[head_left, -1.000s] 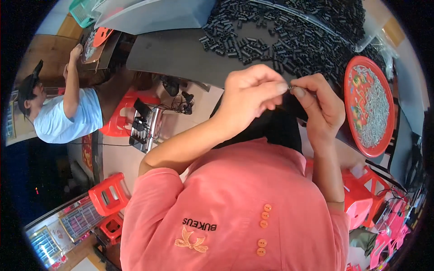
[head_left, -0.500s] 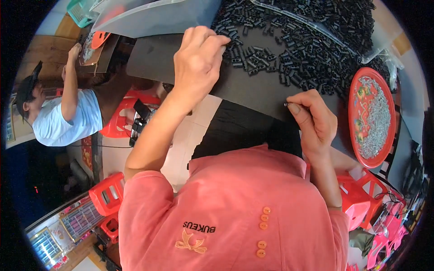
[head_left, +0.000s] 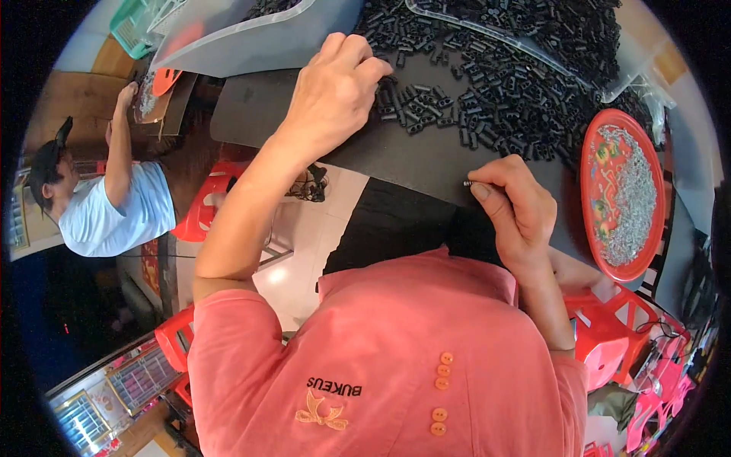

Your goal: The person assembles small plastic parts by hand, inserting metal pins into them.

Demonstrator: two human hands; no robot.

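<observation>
My left hand (head_left: 331,91) reaches over the dark tabletop (head_left: 255,107) at the near left edge of a heap of small black tubular parts (head_left: 518,99). Its fingers are bent and drawn together, and the fingertips are mostly hidden behind the hand. Whether a part is between them, I cannot make out. Close to the table's near edge, my right hand (head_left: 525,209) pinches a tiny screw (head_left: 467,183) between thumb and forefinger, its threaded end pointing left. To the right of that hand stands a red oval tray (head_left: 588,202) with many small silver screws (head_left: 636,202) in it.
A translucent plastic tub (head_left: 251,49) stands at the far left, with black parts inside. Another clear tub edge (head_left: 502,42) runs through the heap. Red plastic stools (head_left: 598,335) stand at right. At far left another person (head_left: 118,206) works at a separate table.
My right hand has shifted slightly left and nearer with the screw, whose thread now shows. My left hand stays by the heap's edge. The view has shifted a little.
</observation>
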